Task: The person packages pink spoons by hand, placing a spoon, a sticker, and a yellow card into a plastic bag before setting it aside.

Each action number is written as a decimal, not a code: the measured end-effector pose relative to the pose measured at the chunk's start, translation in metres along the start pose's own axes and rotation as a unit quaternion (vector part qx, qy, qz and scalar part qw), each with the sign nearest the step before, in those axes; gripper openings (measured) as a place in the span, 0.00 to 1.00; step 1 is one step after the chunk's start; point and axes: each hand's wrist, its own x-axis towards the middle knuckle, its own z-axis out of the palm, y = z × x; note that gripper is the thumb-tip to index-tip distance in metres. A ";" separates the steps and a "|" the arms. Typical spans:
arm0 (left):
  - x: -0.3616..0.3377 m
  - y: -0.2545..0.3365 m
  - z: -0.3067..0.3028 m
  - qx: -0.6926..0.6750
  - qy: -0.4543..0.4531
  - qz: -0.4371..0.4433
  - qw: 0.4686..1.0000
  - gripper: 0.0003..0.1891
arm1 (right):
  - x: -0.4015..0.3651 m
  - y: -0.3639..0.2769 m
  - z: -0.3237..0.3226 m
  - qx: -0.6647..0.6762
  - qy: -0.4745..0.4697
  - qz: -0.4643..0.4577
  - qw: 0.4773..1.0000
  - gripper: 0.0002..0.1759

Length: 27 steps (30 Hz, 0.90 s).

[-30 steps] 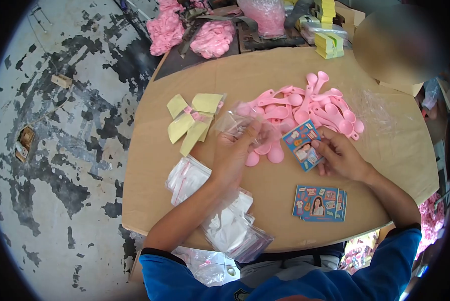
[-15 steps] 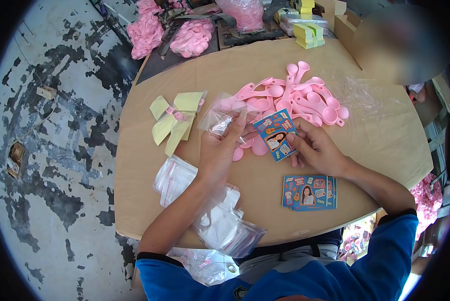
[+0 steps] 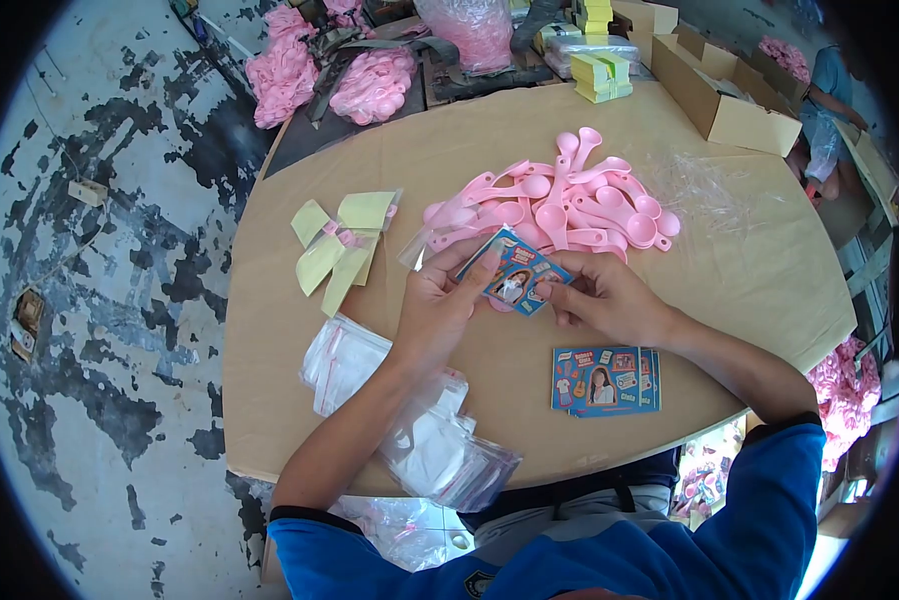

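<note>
A small blue printed card (image 3: 517,272) is between my two hands, over the near edge of the spoon pile. My left hand (image 3: 437,305) is closed on a clear plastic bag (image 3: 419,250), its thumb lying at the card's left end. My right hand (image 3: 609,300) pinches the card's right end. Part of the card appears to sit inside the bag's mouth. Beyond my hands lies a heap of pink plastic measuring spoons (image 3: 559,200). A stack of the same blue cards (image 3: 605,380) rests below my right hand, and clear bags (image 3: 424,430) lie under my left forearm.
Folded yellow papers with pink pieces (image 3: 344,238) lie at the left. Plastic scraps (image 3: 704,195) are at the right. Yellow bundles (image 3: 601,77), an open cardboard box (image 3: 724,95) and pink bags (image 3: 374,80) stand at the back. Another person's arm (image 3: 839,105) shows at far right.
My right hand has brought the card left to the bag in my left hand, and the card has turned flatter. The blurred shape at upper right is gone, showing the box and another person.
</note>
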 end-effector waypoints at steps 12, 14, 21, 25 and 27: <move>-0.007 0.024 0.007 -0.177 -0.098 -0.038 0.979 0.30 | 0.000 -0.008 0.004 0.061 0.047 -0.021 0.997 0.13; -0.005 0.019 0.005 -0.141 -0.104 -0.019 0.984 0.31 | -0.003 -0.026 0.013 0.118 0.062 -0.013 0.991 0.11; -0.014 0.008 0.010 -0.027 -0.191 0.158 0.968 0.23 | 0.006 0.002 -0.014 -0.051 -0.044 -0.084 0.994 0.09; 0.004 0.009 -0.003 -0.155 0.003 0.113 0.981 0.23 | 0.036 -0.026 -0.048 -0.268 0.030 -0.168 0.948 0.07; 0.003 0.009 -0.005 -0.119 0.010 0.111 0.987 0.21 | 0.054 -0.024 -0.071 -0.474 0.065 -0.237 0.845 0.11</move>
